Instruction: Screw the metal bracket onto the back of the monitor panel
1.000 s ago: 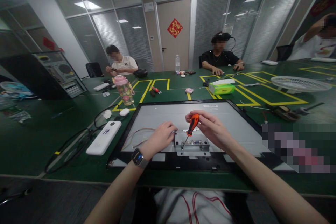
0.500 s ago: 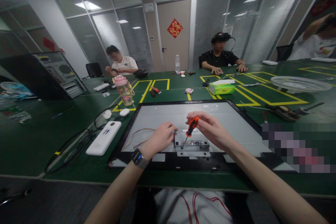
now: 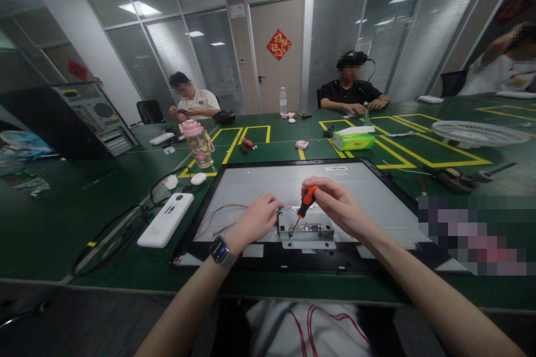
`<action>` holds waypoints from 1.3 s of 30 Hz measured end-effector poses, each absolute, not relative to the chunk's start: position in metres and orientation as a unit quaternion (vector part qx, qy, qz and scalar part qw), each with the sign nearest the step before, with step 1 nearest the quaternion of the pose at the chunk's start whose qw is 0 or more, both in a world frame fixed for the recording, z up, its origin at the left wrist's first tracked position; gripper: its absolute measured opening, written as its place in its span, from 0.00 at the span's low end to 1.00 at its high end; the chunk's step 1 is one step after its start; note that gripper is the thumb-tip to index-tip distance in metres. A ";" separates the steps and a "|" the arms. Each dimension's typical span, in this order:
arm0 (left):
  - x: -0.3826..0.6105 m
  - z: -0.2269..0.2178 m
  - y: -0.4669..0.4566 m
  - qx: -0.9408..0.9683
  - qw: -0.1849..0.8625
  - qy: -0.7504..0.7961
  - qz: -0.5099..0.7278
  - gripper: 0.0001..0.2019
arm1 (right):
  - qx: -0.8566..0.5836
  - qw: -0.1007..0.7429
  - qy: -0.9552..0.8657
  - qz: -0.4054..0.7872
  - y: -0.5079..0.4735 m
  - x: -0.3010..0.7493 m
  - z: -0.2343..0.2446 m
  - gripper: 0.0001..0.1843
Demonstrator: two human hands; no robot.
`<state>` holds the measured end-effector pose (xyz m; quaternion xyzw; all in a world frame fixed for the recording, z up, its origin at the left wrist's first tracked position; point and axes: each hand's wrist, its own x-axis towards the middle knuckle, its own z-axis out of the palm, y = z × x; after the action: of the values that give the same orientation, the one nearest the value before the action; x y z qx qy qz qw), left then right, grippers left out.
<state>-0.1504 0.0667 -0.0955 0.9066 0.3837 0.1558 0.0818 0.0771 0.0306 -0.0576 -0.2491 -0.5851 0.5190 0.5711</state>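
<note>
A flat monitor panel (image 3: 360,189) lies back-up on the green table in front of me, with a small metal board cover (image 3: 307,228) near its lower edge. My right hand (image 3: 339,206) grips an orange-and-black screwdriver (image 3: 305,206), tip down on the metal cover's left part. My left hand (image 3: 255,220), a watch on its wrist, rests with curled fingers on the panel against the cover's left edge. Thin coloured wires (image 3: 218,217) run over the panel left of that hand.
A white power bank (image 3: 165,218) and black cables (image 3: 121,223) lie left of the panel, with a pink-lidded bottle (image 3: 199,142) behind. A green tissue box (image 3: 354,138), a white fan grille (image 3: 475,134) and a computer case (image 3: 79,117) stand farther off. Three people sit across the table.
The screwdriver handle has sunk a little and turned in my right fingers, which now cover more of it. My left hand has stayed put. The person opposite has drawn both hands together.
</note>
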 end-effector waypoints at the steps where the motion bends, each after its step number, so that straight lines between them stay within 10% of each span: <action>1: -0.150 -0.095 0.067 0.907 0.082 0.384 0.155 0.14 | -0.243 0.568 -0.578 0.533 0.030 0.077 -0.058 0.13; 39: -0.151 -0.094 0.066 0.907 0.076 0.381 0.161 0.15 | -0.308 0.555 -0.687 0.354 0.028 0.081 -0.054 0.20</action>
<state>-0.1506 0.0658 -0.0944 0.9071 0.3813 0.1615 0.0762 0.0811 0.0277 -0.0543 -0.3080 -0.6872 0.3537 0.5548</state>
